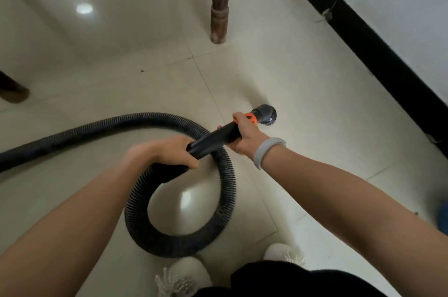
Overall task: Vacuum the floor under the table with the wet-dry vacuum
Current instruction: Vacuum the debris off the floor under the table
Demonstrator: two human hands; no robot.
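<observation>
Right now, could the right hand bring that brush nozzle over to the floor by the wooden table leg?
Probably yes. The right hand grips the wand behind the brush nozzle, and bare floor lies between it and the table leg.

Your arms are bare to the frame edge, no sleeves showing. You wear a pale grey band on your right wrist, dark clothing at the bottom, and light, off-white slippers with clear, crinkly trim on both feet.
</observation>
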